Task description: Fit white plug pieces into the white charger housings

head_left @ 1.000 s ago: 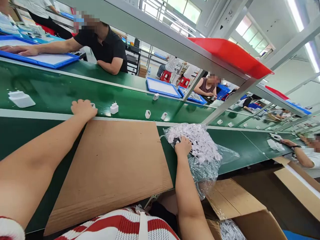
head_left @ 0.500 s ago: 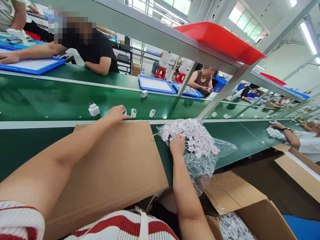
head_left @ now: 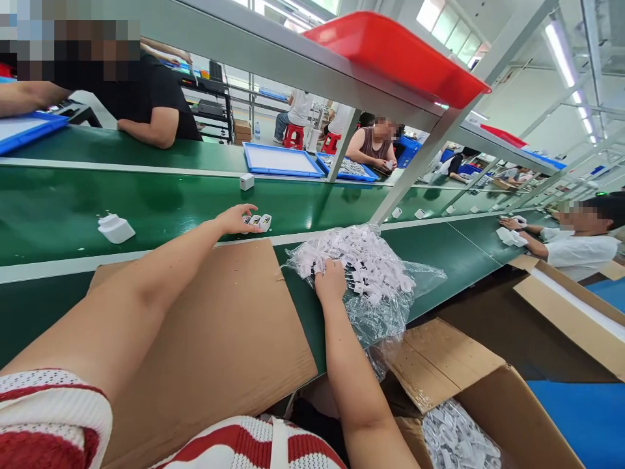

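Note:
Three white charger housings stand side by side in a row on the green belt, their open ends showing. My left hand is closed around the row, fingers behind and thumb in front. On the bench, a clear plastic bag lies spread under a heap of small white plastic parts, some with dark pieces. At the heap's left edge my right hand has its fingers curled down among the parts; what they pinch is hard to make out. A white plug charger lies tilted on the belt to the left.
Brown cardboard covers the bench before me. An open carton with bagged white parts stands at lower right. Another white charger housing sits farther across the belt. A slanted metal post rises beside the bag. Co-workers sit opposite and at right.
My left hand has drawn the separate housings together into one row. The plug charger has shifted left and tilted. My right hand stays at the heap; the view has turned somewhat to the right.

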A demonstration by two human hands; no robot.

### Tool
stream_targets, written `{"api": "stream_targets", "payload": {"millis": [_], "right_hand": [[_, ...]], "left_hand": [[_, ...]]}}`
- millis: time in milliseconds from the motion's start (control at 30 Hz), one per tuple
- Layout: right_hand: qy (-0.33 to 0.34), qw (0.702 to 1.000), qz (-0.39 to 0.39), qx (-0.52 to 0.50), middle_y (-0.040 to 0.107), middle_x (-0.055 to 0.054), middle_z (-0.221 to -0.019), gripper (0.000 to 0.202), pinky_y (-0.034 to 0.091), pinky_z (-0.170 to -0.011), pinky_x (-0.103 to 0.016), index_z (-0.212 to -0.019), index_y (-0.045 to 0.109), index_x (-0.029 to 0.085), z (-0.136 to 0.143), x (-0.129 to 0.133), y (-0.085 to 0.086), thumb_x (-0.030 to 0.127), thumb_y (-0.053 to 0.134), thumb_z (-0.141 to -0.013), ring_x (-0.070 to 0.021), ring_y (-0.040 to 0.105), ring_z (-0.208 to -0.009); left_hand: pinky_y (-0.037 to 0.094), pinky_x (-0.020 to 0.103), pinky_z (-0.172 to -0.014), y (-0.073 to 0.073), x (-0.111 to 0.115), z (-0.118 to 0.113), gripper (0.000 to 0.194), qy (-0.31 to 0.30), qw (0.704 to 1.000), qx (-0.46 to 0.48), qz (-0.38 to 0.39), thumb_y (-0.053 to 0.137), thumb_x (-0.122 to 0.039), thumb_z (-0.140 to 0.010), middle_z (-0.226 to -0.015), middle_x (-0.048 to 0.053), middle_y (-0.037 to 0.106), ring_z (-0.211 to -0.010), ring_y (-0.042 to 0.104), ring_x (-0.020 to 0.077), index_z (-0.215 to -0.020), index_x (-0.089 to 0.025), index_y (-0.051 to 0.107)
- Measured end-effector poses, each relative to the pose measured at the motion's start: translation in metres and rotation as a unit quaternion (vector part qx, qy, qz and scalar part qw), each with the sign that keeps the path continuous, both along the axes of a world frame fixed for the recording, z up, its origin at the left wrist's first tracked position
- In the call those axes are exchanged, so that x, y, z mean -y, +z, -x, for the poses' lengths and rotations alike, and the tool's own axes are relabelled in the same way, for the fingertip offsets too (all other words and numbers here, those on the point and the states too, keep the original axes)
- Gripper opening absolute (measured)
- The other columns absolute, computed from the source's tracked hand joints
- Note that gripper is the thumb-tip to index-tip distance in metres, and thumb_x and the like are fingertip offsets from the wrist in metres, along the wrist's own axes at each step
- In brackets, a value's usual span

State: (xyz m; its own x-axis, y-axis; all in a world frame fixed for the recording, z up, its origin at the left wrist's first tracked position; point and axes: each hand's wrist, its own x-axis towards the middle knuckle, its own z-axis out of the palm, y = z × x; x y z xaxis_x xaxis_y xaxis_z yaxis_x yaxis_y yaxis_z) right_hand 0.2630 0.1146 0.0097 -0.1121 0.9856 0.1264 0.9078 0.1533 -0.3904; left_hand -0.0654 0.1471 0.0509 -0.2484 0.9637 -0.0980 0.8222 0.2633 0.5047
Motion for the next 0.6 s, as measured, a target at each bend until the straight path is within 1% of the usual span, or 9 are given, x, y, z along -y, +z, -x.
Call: {"api": "stream_targets", "payload": {"millis": [67, 100, 167, 233, 300, 367, 467, 533, 600], "right_hand": [[0.007, 1.0, -0.019, -0.017, 0.059, -0.014, -0.119, 0.036, 0.048, -0.077, -0.033, -0.119, 0.063, 0.021, -0.002, -0.002, -0.005, 0.014, 0.052, -0.085, -0.0293, 0.055, -0.116], [0.008, 0.999, -0.034, -0.028, 0.06, -0.013, -0.118, 0.036, 0.048, -0.079, -0.034, -0.119, 0.063, 0.02, -0.003, -0.003, -0.007, 0.015, 0.053, -0.084, -0.0298, 0.055, -0.115], [0.004, 0.996, -0.07, -0.051, 0.06, -0.014, -0.116, 0.035, 0.048, -0.084, -0.037, -0.116, 0.062, 0.019, -0.003, -0.005, -0.009, 0.016, 0.055, -0.083, -0.0307, 0.054, -0.113], [-0.007, 0.991, -0.104, -0.078, 0.059, -0.014, -0.112, 0.03, 0.048, -0.088, -0.04, -0.112, 0.061, 0.018, -0.003, -0.005, -0.009, 0.017, 0.055, -0.082, -0.031, 0.054, -0.109], [-0.009, 0.984, -0.139, -0.106, 0.058, -0.013, -0.108, 0.024, 0.048, -0.091, -0.042, -0.105, 0.061, 0.019, -0.003, -0.005, -0.008, 0.017, 0.056, -0.082, -0.0307, 0.054, -0.107], [0.002, 0.976, -0.172, -0.136, 0.057, -0.012, -0.103, 0.019, 0.047, -0.095, -0.044, -0.098, 0.06, 0.02, -0.002, -0.004, -0.006, 0.016, 0.057, -0.079, -0.0305, 0.054, -0.106], [0.044, 0.96, -0.192, -0.201, 0.057, -0.01, -0.102, 0.019, 0.047, -0.1, -0.047, -0.096, 0.06, 0.021, 0.002, -0.001, -0.006, 0.017, 0.06, -0.077, -0.0295, 0.054, -0.107], [0.083, 0.942, -0.176, -0.272, 0.058, -0.01, -0.107, 0.024, 0.048, -0.103, -0.045, -0.104, 0.062, 0.021, 0.007, 0.002, -0.007, 0.021, 0.061, -0.08, -0.0265, 0.056, -0.108], [0.125, 0.911, -0.134, -0.37, 0.058, -0.009, -0.112, 0.031, 0.051, -0.102, -0.041, -0.112, 0.063, 0.021, 0.013, 0.005, -0.009, 0.028, 0.062, -0.082, -0.022, 0.059, -0.107]], "left_hand": [[0.049, 0.037, -0.102, -0.001, -0.005, -0.009, 0.106, -0.01, 0.998, -0.058, -0.002, 0.076, -0.07, -0.069, -0.159, 0.012, 0.045, -0.135, 0.053, 0.0359, -0.16, -0.031, 0.037], [0.047, 0.039, -0.105, -0.001, -0.007, -0.013, 0.103, -0.017, 0.996, -0.088, 0.002, 0.073, -0.071, -0.072, -0.162, 0.011, 0.042, -0.14, 0.047, 0.0375, -0.16, -0.032, 0.037], [0.046, 0.039, -0.106, -0.001, -0.007, -0.019, 0.088, -0.028, 0.992, -0.122, 0.014, 0.068, -0.069, -0.078, -0.158, 0.009, 0.048, -0.141, 0.046, 0.0378, -0.154, -0.032, 0.046], [0.049, 0.036, -0.098, 0.0, -0.002, -0.023, 0.074, -0.021, 0.992, -0.124, 0.02, 0.064, -0.065, -0.083, -0.15, 0.008, 0.058, -0.133, 0.054, 0.0353, -0.148, -0.03, 0.055], [0.05, 0.033, -0.088, 0.002, 0.01, -0.025, 0.069, -0.004, 0.993, -0.115, 0.009, 0.06, -0.063, -0.086, -0.142, 0.008, 0.064, -0.124, 0.061, 0.0328, -0.145, -0.028, 0.057], [0.05, 0.031, -0.081, 0.007, 0.029, -0.027, 0.066, 0.017, 0.995, -0.096, -0.012, 0.058, -0.063, -0.086, -0.137, 0.006, 0.067, -0.118, 0.064, 0.0314, -0.143, -0.03, 0.059], [0.048, 0.032, -0.077, 0.016, 0.073, -0.031, 0.064, 0.035, 0.996, -0.085, -0.014, 0.061, -0.065, -0.082, -0.133, 0.005, 0.07, -0.113, 0.066, 0.0323, -0.136, -0.031, 0.064], [0.048, 0.033, -0.076, 0.02, 0.11, -0.035, 0.067, 0.023, 0.995, -0.1, 0.011, 0.062, -0.066, -0.08, -0.13, 0.006, 0.071, -0.109, 0.066, 0.0337, -0.136, -0.029, 0.063], [0.047, 0.035, -0.076, 0.021, 0.148, -0.038, 0.069, 0.009, 0.992, -0.119, 0.03, 0.059, -0.068, -0.082, -0.126, 0.008, 0.072, -0.108, 0.066, 0.0348, -0.137, -0.026, 0.062]]}}
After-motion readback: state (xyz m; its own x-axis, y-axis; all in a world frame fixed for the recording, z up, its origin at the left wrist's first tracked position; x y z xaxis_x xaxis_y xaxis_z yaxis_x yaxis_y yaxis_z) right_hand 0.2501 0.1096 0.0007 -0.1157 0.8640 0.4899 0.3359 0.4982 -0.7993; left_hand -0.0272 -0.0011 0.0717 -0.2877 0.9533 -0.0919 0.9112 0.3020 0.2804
